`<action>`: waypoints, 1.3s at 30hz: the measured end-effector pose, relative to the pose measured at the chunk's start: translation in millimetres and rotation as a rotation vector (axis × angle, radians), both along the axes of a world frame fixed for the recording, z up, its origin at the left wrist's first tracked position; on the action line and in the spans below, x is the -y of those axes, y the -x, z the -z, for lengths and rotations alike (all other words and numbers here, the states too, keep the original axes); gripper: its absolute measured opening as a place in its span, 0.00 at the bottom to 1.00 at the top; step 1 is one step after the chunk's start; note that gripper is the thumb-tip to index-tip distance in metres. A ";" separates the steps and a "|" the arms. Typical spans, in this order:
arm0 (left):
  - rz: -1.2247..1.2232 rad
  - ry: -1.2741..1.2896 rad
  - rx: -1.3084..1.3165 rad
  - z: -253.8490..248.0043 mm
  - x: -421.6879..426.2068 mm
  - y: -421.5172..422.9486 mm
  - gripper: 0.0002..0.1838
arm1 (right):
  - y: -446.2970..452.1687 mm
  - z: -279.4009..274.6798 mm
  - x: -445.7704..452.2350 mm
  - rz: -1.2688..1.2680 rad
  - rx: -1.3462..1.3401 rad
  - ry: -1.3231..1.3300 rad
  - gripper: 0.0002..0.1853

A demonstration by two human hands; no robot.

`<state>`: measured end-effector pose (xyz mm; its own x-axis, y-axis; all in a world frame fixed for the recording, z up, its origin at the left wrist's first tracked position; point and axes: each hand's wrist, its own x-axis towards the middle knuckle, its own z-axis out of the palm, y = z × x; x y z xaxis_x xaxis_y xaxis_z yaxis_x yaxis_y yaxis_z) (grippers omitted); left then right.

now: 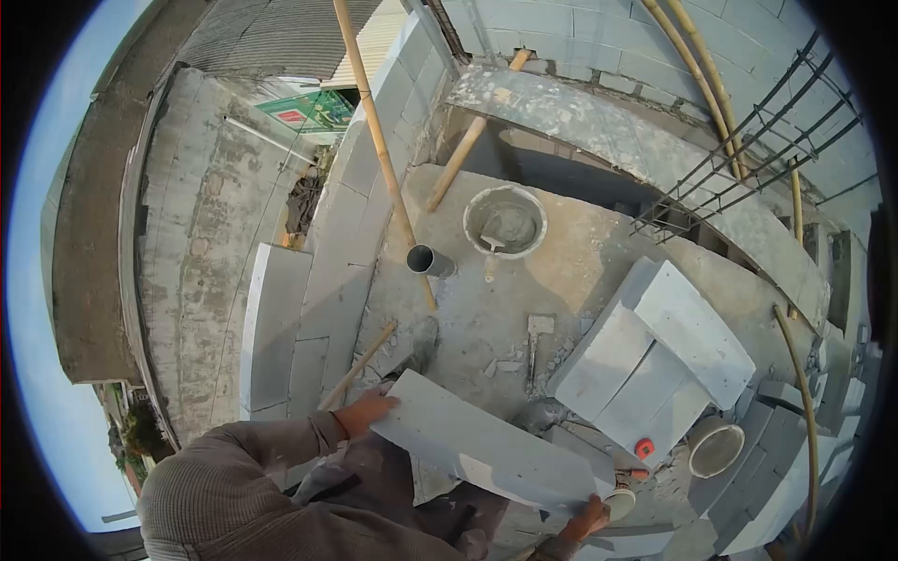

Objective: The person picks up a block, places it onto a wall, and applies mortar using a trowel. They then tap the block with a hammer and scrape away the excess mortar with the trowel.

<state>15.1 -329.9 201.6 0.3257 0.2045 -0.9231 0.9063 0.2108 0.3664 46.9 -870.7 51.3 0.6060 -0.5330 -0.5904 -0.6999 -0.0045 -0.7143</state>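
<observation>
A long, light grey aerated concrete block (491, 444) lies slantwise across the front of my body, held between both hands. My left hand (367, 412) grips its upper left end, with the fingers curled over the edge. At the lower right end, my right hand (588, 518) is closed on the block's corner. Beyond the block, a hammer-like tool (536, 348) rests on the concrete floor. A bucket (472, 245) of grey mortar stands farther off, with a trowel (490, 245) in it.
Blocks (613, 360) are stacked at the right, with a red tape measure (644, 449) on them. A grey pipe (430, 262) stands upright near a bamboo pole (374, 131). A rebar cage (748, 140) juts in at upper right. A low block wall (323, 262) edges the left; another bucket (716, 447) stands right.
</observation>
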 end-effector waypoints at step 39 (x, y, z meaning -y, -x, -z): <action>-1.588 -0.173 0.600 -66.5 -498.7 62.5 0.21 | -453.8 -329.7 -1262.3 -1.476 0.616 0.046 0.11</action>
<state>-47.4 168.8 268.1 -0.0142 0.7237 -0.6899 -0.4033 0.6272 0.6663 500.7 391.7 381.0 0.7114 0.6990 -0.0727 0.3189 -0.4132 -0.8530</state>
